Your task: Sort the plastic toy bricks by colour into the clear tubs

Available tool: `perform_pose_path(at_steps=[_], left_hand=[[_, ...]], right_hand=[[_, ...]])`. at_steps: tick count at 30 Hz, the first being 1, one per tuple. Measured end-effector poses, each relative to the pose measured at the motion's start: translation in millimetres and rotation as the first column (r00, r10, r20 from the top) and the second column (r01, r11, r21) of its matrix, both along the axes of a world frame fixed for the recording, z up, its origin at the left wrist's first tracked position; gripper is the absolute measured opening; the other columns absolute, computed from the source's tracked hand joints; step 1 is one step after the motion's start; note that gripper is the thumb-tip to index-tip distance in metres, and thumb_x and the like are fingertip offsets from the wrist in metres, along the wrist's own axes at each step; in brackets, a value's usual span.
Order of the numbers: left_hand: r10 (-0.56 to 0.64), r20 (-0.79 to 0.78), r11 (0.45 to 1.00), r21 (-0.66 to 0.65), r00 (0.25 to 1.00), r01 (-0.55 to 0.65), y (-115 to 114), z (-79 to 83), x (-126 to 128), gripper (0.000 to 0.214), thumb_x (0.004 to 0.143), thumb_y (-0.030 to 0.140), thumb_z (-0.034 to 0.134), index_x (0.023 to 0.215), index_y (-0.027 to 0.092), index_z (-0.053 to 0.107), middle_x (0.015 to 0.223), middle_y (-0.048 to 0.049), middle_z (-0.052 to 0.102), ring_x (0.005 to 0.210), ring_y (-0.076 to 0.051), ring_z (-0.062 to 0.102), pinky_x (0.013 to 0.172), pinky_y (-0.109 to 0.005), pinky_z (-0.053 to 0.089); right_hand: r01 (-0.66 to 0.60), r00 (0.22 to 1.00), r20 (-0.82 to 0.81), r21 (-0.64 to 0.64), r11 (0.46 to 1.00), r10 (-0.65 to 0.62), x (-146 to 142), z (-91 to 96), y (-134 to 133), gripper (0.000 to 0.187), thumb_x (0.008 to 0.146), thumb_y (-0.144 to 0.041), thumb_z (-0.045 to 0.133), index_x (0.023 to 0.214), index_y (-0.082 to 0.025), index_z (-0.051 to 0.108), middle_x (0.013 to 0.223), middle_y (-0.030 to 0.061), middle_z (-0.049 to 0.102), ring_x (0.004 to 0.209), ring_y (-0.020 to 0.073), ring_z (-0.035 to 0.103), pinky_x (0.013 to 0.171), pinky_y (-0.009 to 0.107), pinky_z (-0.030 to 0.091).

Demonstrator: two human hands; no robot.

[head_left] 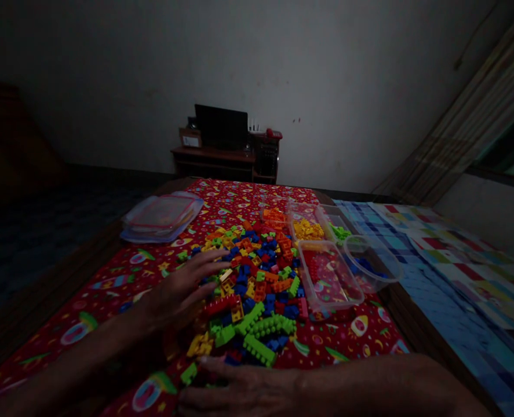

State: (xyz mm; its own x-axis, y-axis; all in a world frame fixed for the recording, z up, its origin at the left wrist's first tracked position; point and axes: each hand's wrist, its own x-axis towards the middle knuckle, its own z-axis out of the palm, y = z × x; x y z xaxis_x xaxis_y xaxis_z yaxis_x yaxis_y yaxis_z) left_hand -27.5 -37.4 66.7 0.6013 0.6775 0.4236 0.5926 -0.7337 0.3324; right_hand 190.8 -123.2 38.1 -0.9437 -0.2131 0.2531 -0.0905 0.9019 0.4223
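Note:
A loose pile of toy building bricks (pixel 261 272) in red, blue, yellow, orange and green lies on the red patterned cloth. My left hand (pixel 185 286) reaches over the pile's left side, its fingers spread and nothing seen in them. Low in the view, my right hand (pixel 243 389) lies along the pile's near edge with fingers stretched leftward, partly cut off by the frame. Just beyond its fingertips is a small green brick (pixel 189 374). Long green bricks (pixel 260 350) lie above its knuckles. What is under either palm is hidden.
Right of the pile, a clear rectangular tub (pixel 331 307) holds a few red bricks. Around it are a round tub (pixel 396 272) with blue bricks and tubs of yellow bricks (pixel 307 230), orange bricks (pixel 274 217) and green bricks (pixel 340 233). Stacked lids (pixel 163 213) lie far left.

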Motion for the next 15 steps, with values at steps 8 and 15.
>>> perform_pose_path(at_steps=[8,15], left_hand=[[-0.127,-0.307,0.925,0.306,0.943,0.224,-75.3,-47.0,-25.3,0.06,0.084,0.029,0.055,0.142,0.039,0.039,0.147,0.0022,0.045,0.141,-0.026,0.029,0.117,-0.048,0.022],[0.014,-0.265,0.955,0.29,0.964,0.065,-31.0,-57.4,-10.7,0.052,0.088,0.022,0.052,0.138,0.037,0.045,0.152,-0.0009,0.037,0.142,-0.029,0.025,0.116,-0.056,0.018]], right_hand=[[0.361,0.929,-0.059,-0.073,0.93,-0.365,2.9,11.5,40.5,0.022,0.095,-0.021,0.043,0.11,-0.015,0.058,0.13,0.0184,0.054,0.126,0.0281,0.046,0.107,0.058,0.033],[0.579,0.792,-0.014,-0.301,0.758,-0.61,11.8,29.0,123.5,0.02,0.091,-0.019,0.052,0.109,-0.018,0.061,0.135,0.0174,0.05,0.128,0.0275,0.044,0.098,0.047,0.043]])
